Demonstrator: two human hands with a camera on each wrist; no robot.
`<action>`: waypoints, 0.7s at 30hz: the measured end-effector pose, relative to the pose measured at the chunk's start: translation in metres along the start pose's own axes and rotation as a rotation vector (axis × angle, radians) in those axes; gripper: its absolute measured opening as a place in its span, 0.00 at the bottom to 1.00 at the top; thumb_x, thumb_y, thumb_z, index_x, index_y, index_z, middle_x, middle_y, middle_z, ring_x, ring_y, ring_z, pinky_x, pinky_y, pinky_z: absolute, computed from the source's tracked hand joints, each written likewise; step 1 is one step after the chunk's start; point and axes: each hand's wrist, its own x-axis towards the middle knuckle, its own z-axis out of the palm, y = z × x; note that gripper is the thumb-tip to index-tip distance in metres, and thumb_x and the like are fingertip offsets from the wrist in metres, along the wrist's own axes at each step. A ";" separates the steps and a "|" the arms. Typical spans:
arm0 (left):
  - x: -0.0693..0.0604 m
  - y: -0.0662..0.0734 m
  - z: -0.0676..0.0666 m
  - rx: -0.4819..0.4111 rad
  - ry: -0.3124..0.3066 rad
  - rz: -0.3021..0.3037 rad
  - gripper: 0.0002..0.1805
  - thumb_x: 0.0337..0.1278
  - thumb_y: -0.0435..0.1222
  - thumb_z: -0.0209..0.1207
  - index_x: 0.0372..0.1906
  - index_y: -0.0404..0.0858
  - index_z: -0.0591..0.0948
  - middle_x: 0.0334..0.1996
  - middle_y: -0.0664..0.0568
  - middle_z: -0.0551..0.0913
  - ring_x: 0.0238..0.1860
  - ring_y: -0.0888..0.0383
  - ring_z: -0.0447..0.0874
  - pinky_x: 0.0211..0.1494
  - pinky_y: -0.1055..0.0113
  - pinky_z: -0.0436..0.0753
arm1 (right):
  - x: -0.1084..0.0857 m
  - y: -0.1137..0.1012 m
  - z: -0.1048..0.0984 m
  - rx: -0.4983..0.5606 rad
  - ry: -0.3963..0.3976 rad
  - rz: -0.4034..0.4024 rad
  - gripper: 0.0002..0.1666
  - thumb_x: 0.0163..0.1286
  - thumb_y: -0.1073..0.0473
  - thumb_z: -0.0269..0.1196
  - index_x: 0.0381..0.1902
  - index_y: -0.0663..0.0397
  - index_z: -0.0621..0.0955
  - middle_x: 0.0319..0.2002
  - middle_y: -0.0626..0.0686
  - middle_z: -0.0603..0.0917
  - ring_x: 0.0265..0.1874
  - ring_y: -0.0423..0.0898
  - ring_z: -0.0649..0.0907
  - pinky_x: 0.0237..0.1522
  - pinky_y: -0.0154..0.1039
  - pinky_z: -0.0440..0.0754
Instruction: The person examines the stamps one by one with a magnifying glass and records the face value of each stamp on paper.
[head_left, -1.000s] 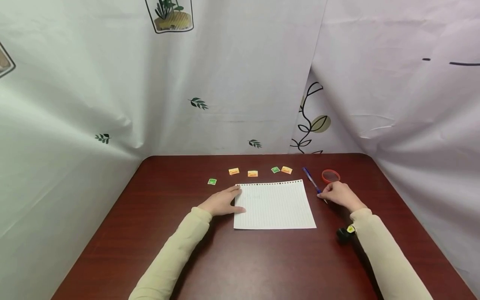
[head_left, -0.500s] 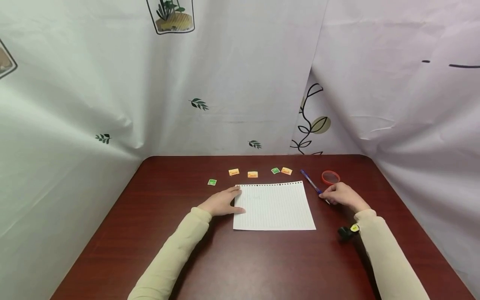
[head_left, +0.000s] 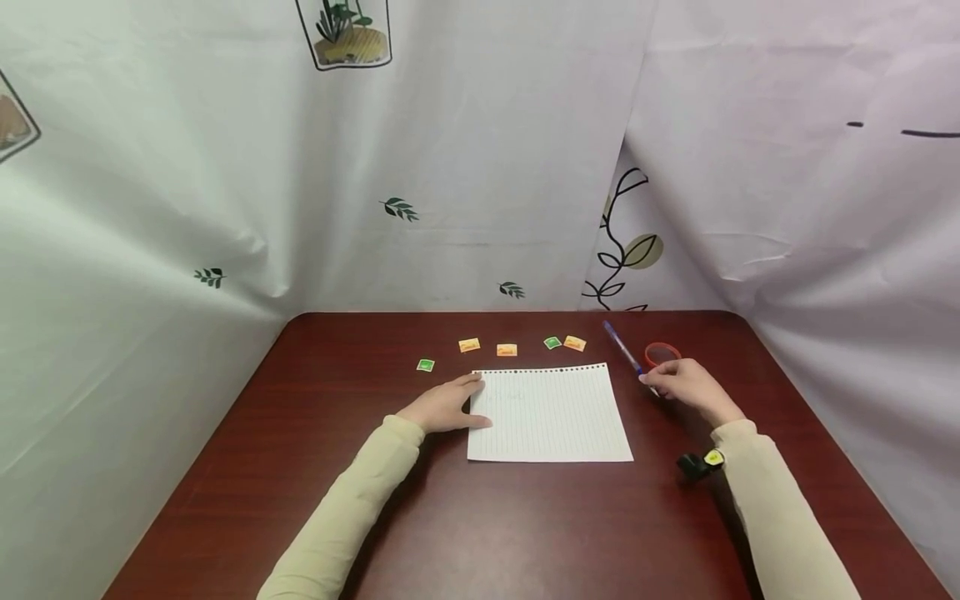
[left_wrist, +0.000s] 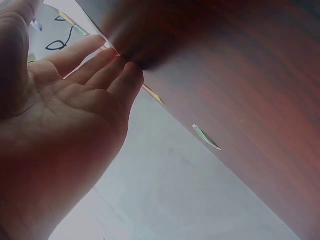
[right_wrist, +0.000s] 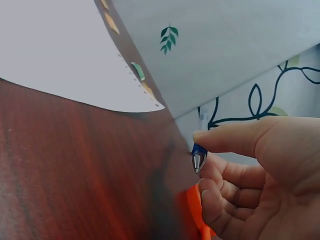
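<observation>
A sheet of lined paper (head_left: 551, 417) lies on the dark red table, its punched edge toward the back. At the sheet's left edge rests my left hand (head_left: 444, 406), fingers and thumb extended over the margin. My right hand (head_left: 693, 392) pinches a blue pen (head_left: 622, 347) near its tip, to the right of the paper. In the right wrist view the pen's point (right_wrist: 199, 161) shows between thumb and fingers, above the table. Just behind that hand lies a red ring (head_left: 647, 353), partly covered by it. The left wrist view shows the left palm (left_wrist: 75, 107) and extended fingers.
Behind the paper lie small cards: green ones (head_left: 425, 365) and orange ones (head_left: 507, 350), in a loose row. A pale printed cloth (head_left: 465, 150) hangs around the table's back and sides. A black device (head_left: 693, 467) sits at the right wrist.
In my right hand the pen has shifted: its far end has risen and moved toward the back. That hand has drifted slightly right. The left hand and paper stay put.
</observation>
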 end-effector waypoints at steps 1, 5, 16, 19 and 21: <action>0.000 0.000 0.000 0.000 -0.002 0.000 0.47 0.59 0.57 0.66 0.76 0.36 0.66 0.77 0.45 0.61 0.76 0.50 0.60 0.71 0.55 0.69 | -0.001 -0.001 -0.001 0.003 0.008 -0.003 0.20 0.69 0.53 0.67 0.42 0.70 0.85 0.28 0.50 0.84 0.30 0.44 0.81 0.34 0.37 0.80; 0.000 0.001 0.000 0.002 -0.010 -0.005 0.47 0.59 0.57 0.66 0.76 0.36 0.65 0.77 0.45 0.60 0.76 0.50 0.59 0.72 0.55 0.68 | -0.002 -0.003 -0.004 -0.002 0.044 -0.021 0.22 0.70 0.52 0.66 0.44 0.71 0.85 0.30 0.50 0.86 0.31 0.44 0.82 0.35 0.36 0.80; -0.001 0.003 0.000 -0.003 -0.004 -0.008 0.47 0.58 0.56 0.67 0.75 0.35 0.66 0.77 0.44 0.61 0.76 0.49 0.60 0.71 0.55 0.69 | 0.002 -0.008 0.005 0.080 0.049 -0.068 0.25 0.73 0.52 0.64 0.50 0.74 0.82 0.34 0.56 0.87 0.32 0.47 0.83 0.37 0.37 0.83; -0.001 0.004 -0.001 -0.005 -0.003 -0.008 0.47 0.58 0.56 0.67 0.75 0.35 0.66 0.77 0.44 0.61 0.76 0.49 0.61 0.72 0.55 0.69 | 0.003 -0.011 0.010 0.118 0.032 -0.061 0.25 0.74 0.52 0.63 0.51 0.74 0.81 0.35 0.56 0.86 0.34 0.49 0.83 0.39 0.38 0.84; -0.001 0.004 -0.002 -0.001 -0.003 -0.010 0.47 0.58 0.56 0.67 0.75 0.35 0.66 0.77 0.45 0.61 0.76 0.49 0.60 0.72 0.55 0.68 | 0.004 -0.014 0.012 0.145 0.028 -0.070 0.24 0.74 0.54 0.63 0.50 0.74 0.81 0.35 0.57 0.86 0.34 0.49 0.83 0.38 0.38 0.84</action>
